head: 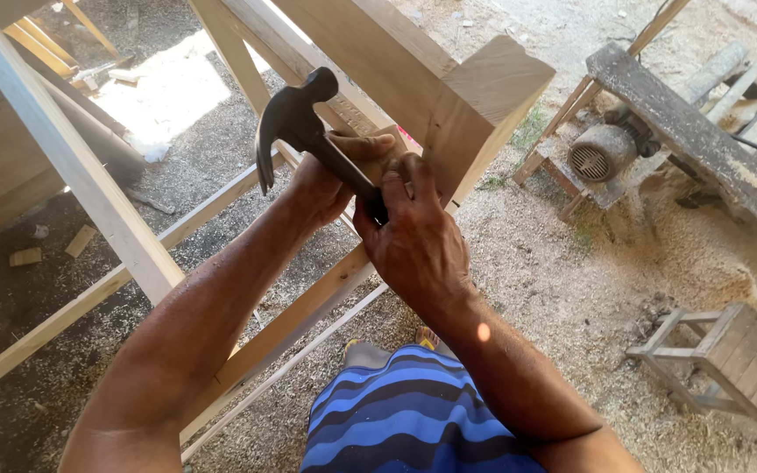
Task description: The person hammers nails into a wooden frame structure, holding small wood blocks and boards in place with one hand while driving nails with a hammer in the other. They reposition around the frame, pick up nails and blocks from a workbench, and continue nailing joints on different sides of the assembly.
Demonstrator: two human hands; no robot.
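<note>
While both hands grip the claw hammer, right hand fingers wrap its handle; left hand fingers pinch it.

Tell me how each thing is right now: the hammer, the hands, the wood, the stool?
Hammer: raised, held by the handle.
Right hand: closed around the hammer handle.
Left hand: pressed against the wooden frame.
Wooden frame: standing, unfinished.
Small stool: tipped on sawdust.
</note>
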